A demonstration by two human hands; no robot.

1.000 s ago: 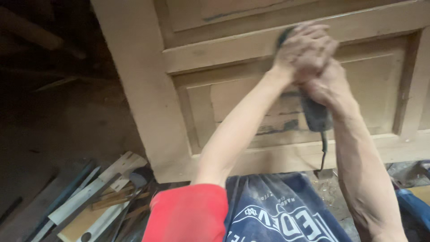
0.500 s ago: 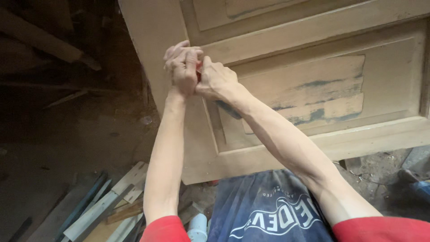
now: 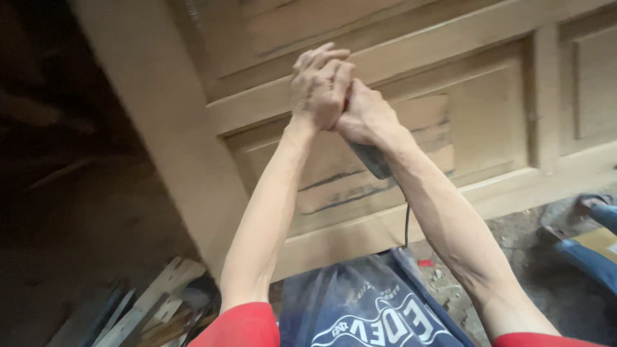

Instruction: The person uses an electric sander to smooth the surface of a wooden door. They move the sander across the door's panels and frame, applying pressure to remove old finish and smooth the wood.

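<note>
Both my hands are clasped together on a grey corded power tool (image 3: 371, 158), pressing it against a bare wooden panelled door (image 3: 488, 109) that lies in front of me. My left hand (image 3: 318, 83) wraps over the top of the tool. Just to its right, my right hand (image 3: 366, 114) grips the tool's body, whose dark lower end and black cord (image 3: 406, 225) stick out under my right forearm. The tool's working end is hidden by my hands. Streaks of old blue-grey paint remain on the panel under my arms.
Loose wooden boards and strips (image 3: 151, 305) lie on the dirt floor at lower left. A dusty dark blue apron (image 3: 366, 308) covers my front. A blue object and a cardboard piece (image 3: 594, 247) sit at the right edge. The left side is dark.
My clasped hands and the tool swept left along the door rail, then came back toward the middle of the panel. The camera view shifted with them.
</note>
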